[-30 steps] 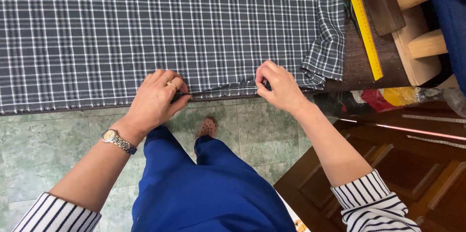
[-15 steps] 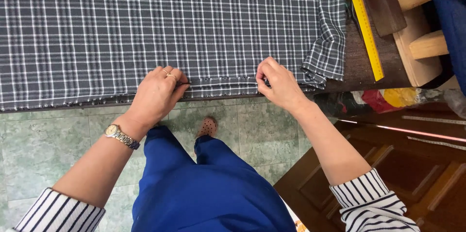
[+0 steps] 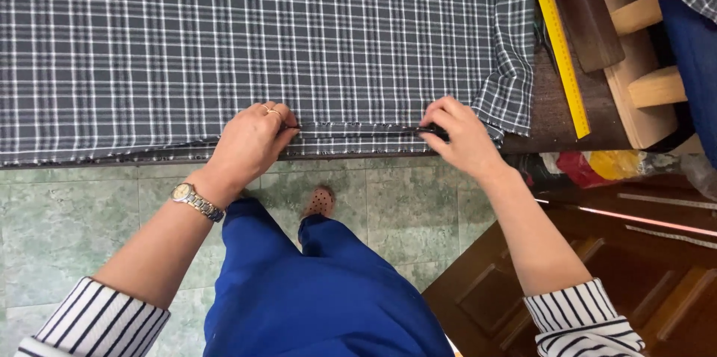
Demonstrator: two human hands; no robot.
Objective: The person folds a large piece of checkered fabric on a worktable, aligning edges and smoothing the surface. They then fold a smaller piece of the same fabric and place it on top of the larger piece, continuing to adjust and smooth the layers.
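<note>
**stitchfan:** So the plaid fabric [image 3: 254,36] is laid flat over the table, its near edge running right along the table's front edge. The left hand [image 3: 250,140] is pinched shut on that edge, thumb and fingers closed on the hem. The right hand [image 3: 463,137] does the same further right, fingers closed tight on the cloth, and there's something small and dark at the fingertips, too small to tell what.

**tablecutter:** Makes sense, I'd say. Two pinch points apart keep the edge between them taut and straight, so it lines up with the table.

**stitchfan:** Yep. The yellow ruler [image 3: 562,51] lies on the right, just past the fabric's folded corner, beside a wooden block [image 3: 635,73]. Close enough to grab, out of the cloth's way.

**tablecutter:** And the person stands close, blue trousers [image 3: 321,297] right below the hands, over the green tiled floor [image 3: 75,230].
</note>
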